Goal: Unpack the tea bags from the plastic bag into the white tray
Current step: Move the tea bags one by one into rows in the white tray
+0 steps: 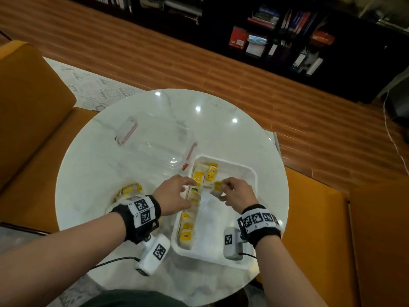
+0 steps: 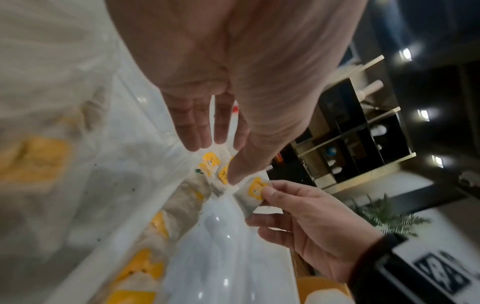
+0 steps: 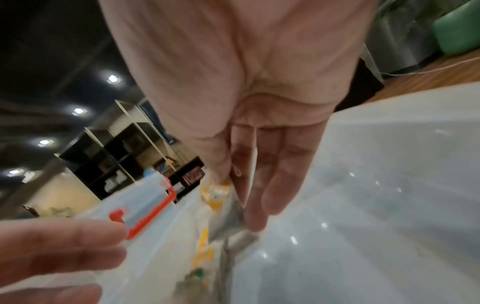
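Only yellow labels, unreadable, right hand [image 1: 238,194] grip pinching tea bag [image 1: 218,187], left hand [image 1: 174,197] grip wide

Left hand [image 1: 174,194] seemingly open; right hand [image 1: 238,194] fingers [image 2: 270,192] pinching.

The left wristband [image 1: 141,210] shows a small "17" beside its black-and-white square markers. Print on the yellow tea bags [image 1: 186,237] is too blurred to read.
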Tool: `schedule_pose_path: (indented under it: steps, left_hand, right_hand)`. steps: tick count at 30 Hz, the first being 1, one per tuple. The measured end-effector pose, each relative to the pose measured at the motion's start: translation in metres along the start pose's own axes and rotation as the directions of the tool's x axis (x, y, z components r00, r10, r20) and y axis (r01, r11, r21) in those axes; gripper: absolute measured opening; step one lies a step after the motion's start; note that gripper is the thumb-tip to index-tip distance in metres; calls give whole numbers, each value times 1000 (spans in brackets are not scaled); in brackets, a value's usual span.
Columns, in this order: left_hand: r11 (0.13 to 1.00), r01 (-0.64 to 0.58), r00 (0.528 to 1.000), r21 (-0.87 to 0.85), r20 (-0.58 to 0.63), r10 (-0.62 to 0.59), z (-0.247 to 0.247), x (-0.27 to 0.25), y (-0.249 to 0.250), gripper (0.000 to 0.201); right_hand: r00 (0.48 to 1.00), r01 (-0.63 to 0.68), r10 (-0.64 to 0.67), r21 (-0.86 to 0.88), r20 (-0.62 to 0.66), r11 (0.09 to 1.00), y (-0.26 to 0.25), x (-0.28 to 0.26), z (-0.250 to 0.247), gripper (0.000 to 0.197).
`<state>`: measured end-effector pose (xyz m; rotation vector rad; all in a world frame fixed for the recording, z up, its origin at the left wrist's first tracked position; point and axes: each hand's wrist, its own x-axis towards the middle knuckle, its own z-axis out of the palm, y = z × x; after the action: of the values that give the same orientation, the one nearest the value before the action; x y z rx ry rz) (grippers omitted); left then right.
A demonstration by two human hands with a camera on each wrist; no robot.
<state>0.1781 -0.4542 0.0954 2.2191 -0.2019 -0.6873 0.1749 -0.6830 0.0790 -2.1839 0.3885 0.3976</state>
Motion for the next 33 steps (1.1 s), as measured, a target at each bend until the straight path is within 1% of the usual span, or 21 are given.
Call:
schedule_pose_path:
  steps: [2,4,6,10,12,14,16,17,18,20,21,23,25,28,30,33]
  left_hand:
    - [990,0,999,140,39,-5,4,4,-4,80]
    - [975,0,997,223,80,-19,7,7,-7,90]
    - [970,-9,994,242,105,-17,9,7,-8,89]
    - [979,-42,994,202,111,19,7,4,-4,74]
    - [980,-41,994,195,111,19,6,3,-5,74]
    - [981,-38,994,192,106,17,6,4,-7,75]
    - [982,-38,995,183,102,19,7,6,-9,75]
    - [983,-38,995,180,102,19,8,6,-10,75]
    - [983,-37,995,181,101,19,8,7,-11,75]
    - [981,-34,995,189,101,15,9,9,-12,76]
    - [981,-34,995,192,101,15,9,10,-12,76]
    - [981,-31,995,189,99,12,8,11,-14,75]
    - [982,-37,996,186,81,22,4,9,-14,67]
    - [981,-60,996,186,77,46,-13,0,-14,48]
    - [981,-85,995,172,65,75,-29,-9,-20,37]
    - [974,-80,996,210,-31,88,-58,-26,-40,19]
  right_hand:
    - [993,-59,61,-25,100,998,3,9,8,17]
    - [989,-74,79,-43,128,996,6,19,17,17]
    - [991,-82,87,-53,104,995,7,29,26,16]
    - [993,-114,115,-121,-3,986,8,45,36,23]
    - [993,-116,111,-130,-47,985,2,42,34,25]
    - [990,-137,134,-72,-54,988,0,38,31,28]
    - [986,-164,164,-18,-27,986,-1,33,28,40]
    - [985,-173,173,-22,-18,985,-1,32,27,44]
    - [986,-168,167,-45,-17,985,-2,31,27,40]
    - [989,-149,146,-156,-25,976,-5,32,28,22]
    - [990,-139,138,-201,-22,970,-6,33,28,17]
    - [991,-132,133,-238,-15,962,-7,34,29,18]
    - [990,-139,138,-219,-18,966,-7,32,28,18]
    - [991,-122,112,-169,-69,978,-6,22,21,17]
    - [995,-57,44,-138,-92,989,-10,6,19,14]
    - [994,84,-89,-81,-58,993,-30,-25,29,9]
